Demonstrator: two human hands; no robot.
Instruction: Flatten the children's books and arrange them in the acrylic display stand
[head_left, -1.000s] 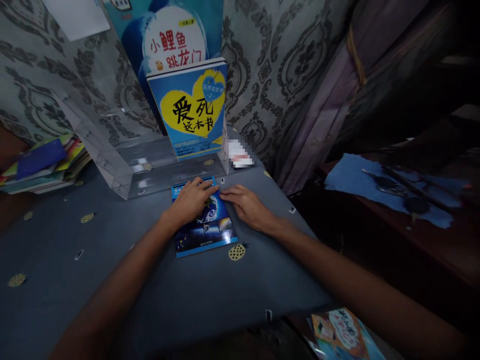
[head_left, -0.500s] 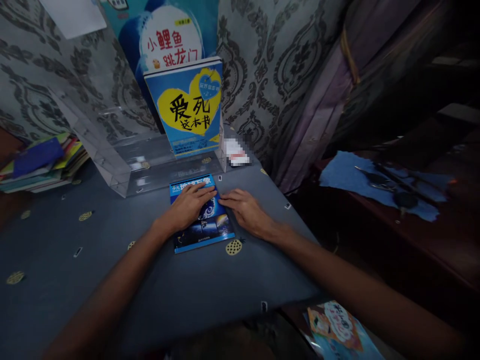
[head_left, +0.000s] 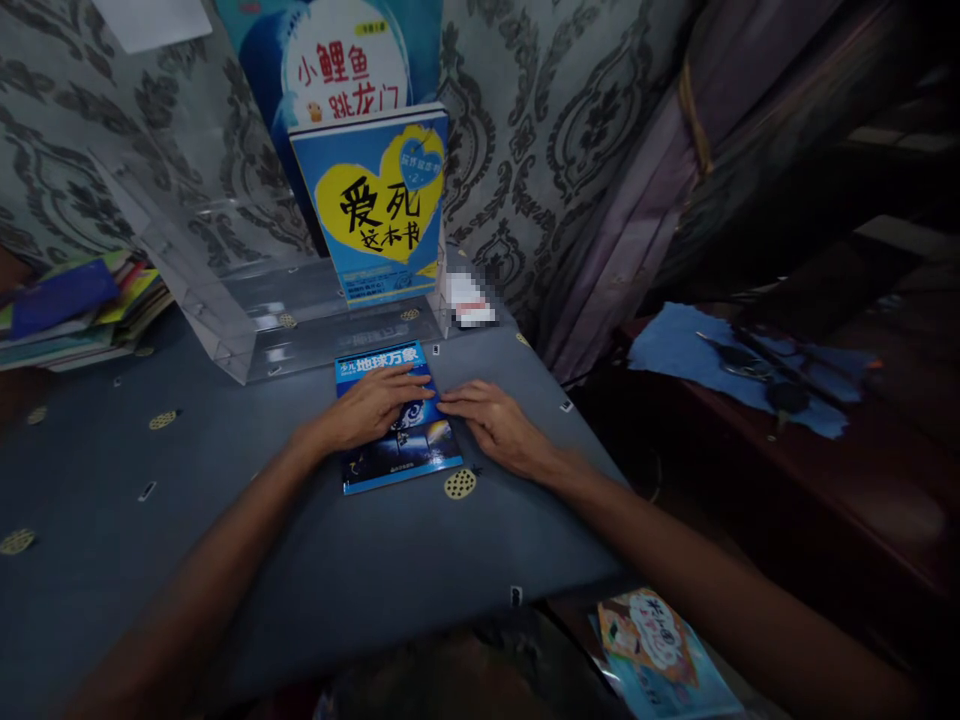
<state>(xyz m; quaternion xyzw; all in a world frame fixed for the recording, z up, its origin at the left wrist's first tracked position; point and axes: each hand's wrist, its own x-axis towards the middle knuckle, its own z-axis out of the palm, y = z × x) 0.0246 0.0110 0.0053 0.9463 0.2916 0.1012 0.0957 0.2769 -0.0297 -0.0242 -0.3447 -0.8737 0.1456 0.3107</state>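
Observation:
A dark blue book (head_left: 397, 455) with a light blue title band lies closed on the patterned tablecloth (head_left: 360, 570). My left hand (head_left: 371, 408) rests flat on its cover, fingers stretched toward the right and hiding part of the picture. At the book's right edge is my right hand (head_left: 499, 425), its fingers extended and the tips touching or almost touching that edge. Just behind stands a clear acrylic rack (head_left: 300, 345). Upright in it are a blue book with a yellow heart (head_left: 382, 215) and a taller teal book (head_left: 341, 60) behind.
Stacked books (head_left: 75, 310) lie at the table's left. A small white item (head_left: 471, 300), blurred out, sits right of the rack. A blue cloth (head_left: 697, 345) with dark tools lies on a red surface at right. Below the table edge is another picture book (head_left: 660, 650).
The whole view has shifted slightly. My left hand has slid a little to the left and lower on the cover, showing more of the title. The right hand stays by the book's edge.

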